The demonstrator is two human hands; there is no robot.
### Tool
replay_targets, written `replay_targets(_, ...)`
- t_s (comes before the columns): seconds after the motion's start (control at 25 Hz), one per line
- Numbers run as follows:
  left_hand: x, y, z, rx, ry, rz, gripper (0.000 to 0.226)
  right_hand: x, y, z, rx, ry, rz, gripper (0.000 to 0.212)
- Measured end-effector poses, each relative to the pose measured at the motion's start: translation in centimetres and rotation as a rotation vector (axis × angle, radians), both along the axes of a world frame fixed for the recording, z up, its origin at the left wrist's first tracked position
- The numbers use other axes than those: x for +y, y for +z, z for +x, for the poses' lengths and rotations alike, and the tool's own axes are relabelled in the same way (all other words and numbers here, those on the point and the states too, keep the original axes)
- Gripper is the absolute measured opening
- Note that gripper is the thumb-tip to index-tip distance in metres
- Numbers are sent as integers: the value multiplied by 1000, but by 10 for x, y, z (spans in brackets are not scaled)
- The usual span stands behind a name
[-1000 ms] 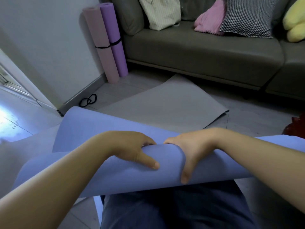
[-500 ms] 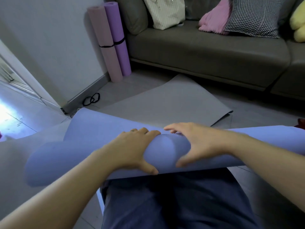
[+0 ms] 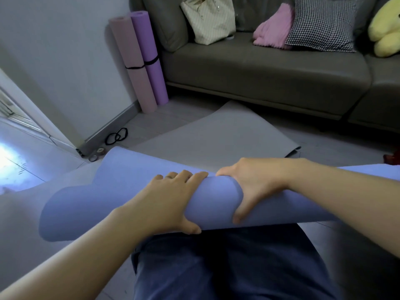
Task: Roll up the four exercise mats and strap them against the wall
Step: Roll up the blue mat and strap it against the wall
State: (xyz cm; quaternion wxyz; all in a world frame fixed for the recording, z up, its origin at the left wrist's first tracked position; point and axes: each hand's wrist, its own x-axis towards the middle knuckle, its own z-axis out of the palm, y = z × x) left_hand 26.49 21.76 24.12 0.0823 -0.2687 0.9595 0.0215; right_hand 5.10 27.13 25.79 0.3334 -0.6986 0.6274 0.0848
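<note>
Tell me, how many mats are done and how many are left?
Two are done: the pink mat and purple mat stand strapped against the wall. The left hand and right hand grip the blue mat, partly rolled. Left: finish and strap it, then roll the grey mat lying flat. Black straps wait by the wall.

grey-green sofa [image 3: 259,70] along the back | cream tote bag [image 3: 208,20] upright on its left seat | pink fluffy cushion [image 3: 273,29] touching checked cushion [image 3: 322,24] | yellow plush toy [image 3: 386,29] far right (partly cut off) | two small tape rolls [image 3: 100,150] on floor by baseboard [image 3: 108,128] | red object [image 3: 391,159] at right edge, unclear
</note>
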Motion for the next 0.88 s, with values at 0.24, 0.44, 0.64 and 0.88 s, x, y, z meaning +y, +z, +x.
replay_targets(0.24,-14,2,-1,-43,56,271,89,-14,-15,-1,-158,-55,243,68)
replay_targets(0.44,-57,4,-26,-220,126,600,91,16,-8,2,74,-44,-220,96)
replay_targets(0.64,-67,0,-37,-227,118,596,94,38,-49,23,434,50,-483,119)
replay_targets(0.88,-20,-35,-5,74,-36,-244,106,7,-40,10,240,-1,-385,98)
